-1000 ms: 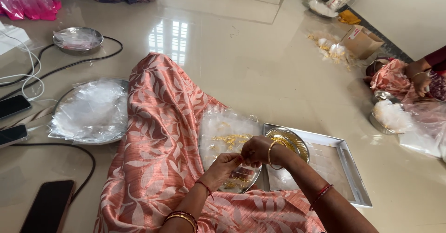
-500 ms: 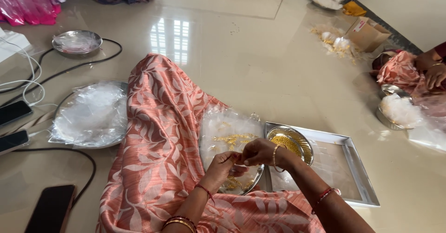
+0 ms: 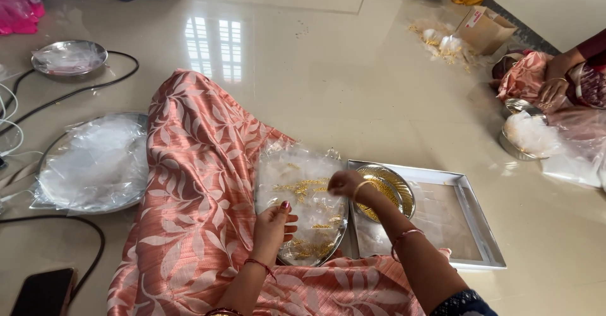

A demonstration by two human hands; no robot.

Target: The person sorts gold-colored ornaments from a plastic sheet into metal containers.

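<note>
Plate (image 3: 278,171), plastic-covered, strewn with gold bits (image 3: 303,187)

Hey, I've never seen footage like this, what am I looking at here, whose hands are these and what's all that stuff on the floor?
There is no machine here. The one picture comes from a camera worn on a person's head, looking down at their own two bare hands while they sit on a shiny tiled floor.

The left hand rests at the edge of a round plate covered in clear plastic, which lies on the peach leaf-patterned cloth over their lap and carries small golden pieces. The right hand hovers above those pieces with fingers pinched; whether it holds one is too small to tell.

Beside the plate, a rectangular metal tray holds a bowl of golden beads. A larger plastic-covered plate lies on the left, and another person's hand shows at the far right.
</note>
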